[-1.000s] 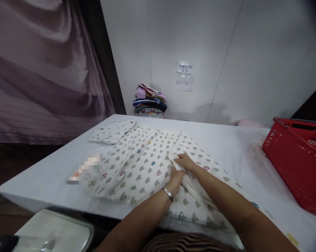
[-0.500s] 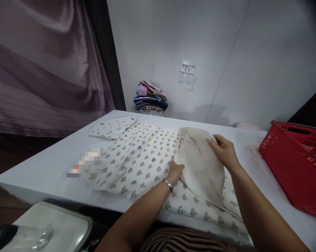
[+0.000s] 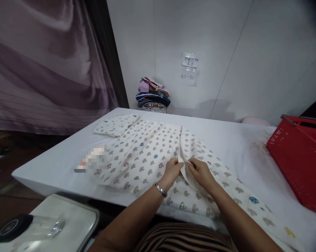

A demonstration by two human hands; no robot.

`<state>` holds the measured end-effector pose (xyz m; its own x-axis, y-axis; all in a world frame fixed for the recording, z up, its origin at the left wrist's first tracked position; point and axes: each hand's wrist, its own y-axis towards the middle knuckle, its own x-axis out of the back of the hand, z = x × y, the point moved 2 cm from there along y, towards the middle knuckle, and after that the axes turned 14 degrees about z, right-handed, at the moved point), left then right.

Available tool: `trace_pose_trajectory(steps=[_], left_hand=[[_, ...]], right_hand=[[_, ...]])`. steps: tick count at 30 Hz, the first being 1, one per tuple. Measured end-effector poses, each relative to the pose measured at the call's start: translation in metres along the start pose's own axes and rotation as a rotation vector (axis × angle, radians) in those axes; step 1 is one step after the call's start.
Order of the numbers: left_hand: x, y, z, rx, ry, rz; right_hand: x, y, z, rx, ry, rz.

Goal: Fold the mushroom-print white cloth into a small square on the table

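Both left hand (image 3: 172, 172) and right hand (image 3: 201, 174) seemingly pinch the printed cloth (image 3: 147, 159); likely soft, light; best held along its raised edge (image 3: 181, 148).

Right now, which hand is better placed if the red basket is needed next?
Probably the right hand; it is nearer the red basket than the left hand. Both are at the raised edge of the cloth, though.

A mauve curtain (image 3: 47, 70) hangs — pale wall (image 3: 200, 28) beside.
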<state>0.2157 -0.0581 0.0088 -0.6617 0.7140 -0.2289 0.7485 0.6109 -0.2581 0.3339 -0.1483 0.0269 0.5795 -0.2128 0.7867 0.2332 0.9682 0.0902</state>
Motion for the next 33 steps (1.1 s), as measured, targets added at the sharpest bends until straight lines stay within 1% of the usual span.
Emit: trace_pose_trajectory(steps=[3,6,10,15,19,22,26,30,33], left_hand=[[-0.006,0.000,-0.001,0.013,-0.016,0.042],[-0.007,-0.002,-0.002,0.015,-0.057,0.073],[-0.004,-0.004,-0.003,0.013,-0.088,0.053],[0.000,-0.002,-0.002,-0.008,-0.119,0.025],[0.000,0.001,-0.002,-0.023,-0.120,0.013],[-0.002,0.001,-0.004,-0.022,-0.127,0.014],[-0.005,0.000,-0.008,-0.005,-0.135,-0.016],[-0.009,-0.002,-0.013,-0.009,-0.153,0.056],[-0.009,0.001,-0.015,-0.021,-0.115,0.116]], right_hand=[[-0.002,-0.004,0.004,0.026,-0.015,-0.037],[-0.007,-0.006,0.008,0.067,-0.055,-0.049],[-0.014,-0.010,0.010,0.079,-0.121,-0.034],[-0.027,-0.014,0.010,0.060,-0.191,0.035],[-0.032,-0.018,0.009,0.012,-0.231,0.029],[-0.029,-0.020,0.008,0.005,-0.173,0.014],[-0.023,-0.018,0.008,0.002,-0.075,-0.016],[-0.013,-0.016,0.009,0.005,-0.016,-0.055],[0.004,-0.016,0.010,0.000,0.009,-0.039]])
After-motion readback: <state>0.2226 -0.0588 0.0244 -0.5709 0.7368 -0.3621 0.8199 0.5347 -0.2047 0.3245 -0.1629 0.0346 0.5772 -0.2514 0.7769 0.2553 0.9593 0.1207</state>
